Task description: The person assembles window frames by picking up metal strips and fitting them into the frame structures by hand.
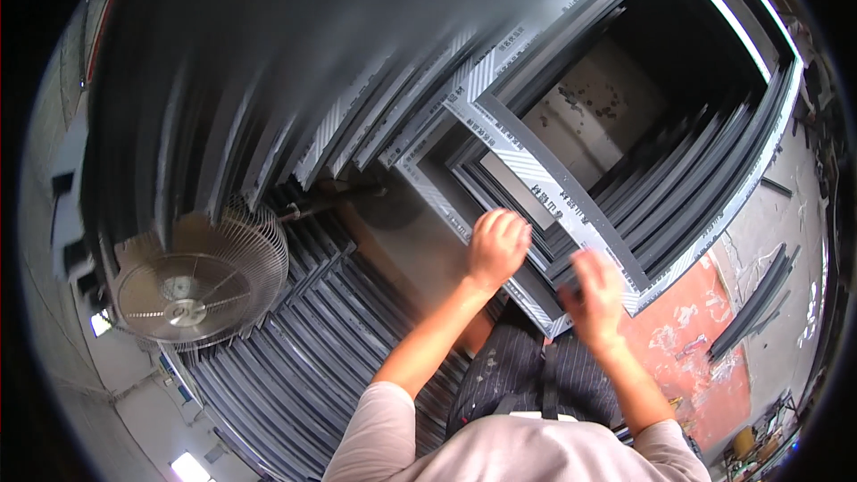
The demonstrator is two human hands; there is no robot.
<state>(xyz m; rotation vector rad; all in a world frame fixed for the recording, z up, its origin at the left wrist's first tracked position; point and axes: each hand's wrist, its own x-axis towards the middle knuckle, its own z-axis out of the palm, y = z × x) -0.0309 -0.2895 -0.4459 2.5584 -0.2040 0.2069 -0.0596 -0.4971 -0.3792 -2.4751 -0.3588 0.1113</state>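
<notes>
A dark metal window frame [571,205], its faces covered with white printed protective film, lies in front of me on top of other frames. My left hand [500,248] is over the narrow left opening of the frame, fingers curled in. What they hold, if anything, is hidden. At the near right corner of that opening, my right hand [594,290] is beside the film-covered middle bar. Motion smears its fingers, so I cannot tell whether it touches the bar.
Many similar frames stand stacked at the upper left [357,116] and lower left [303,366]. A round caged fan [192,295] is at the left. Dark strips [754,303] lie on the floor at right, by a reddish board [687,339].
</notes>
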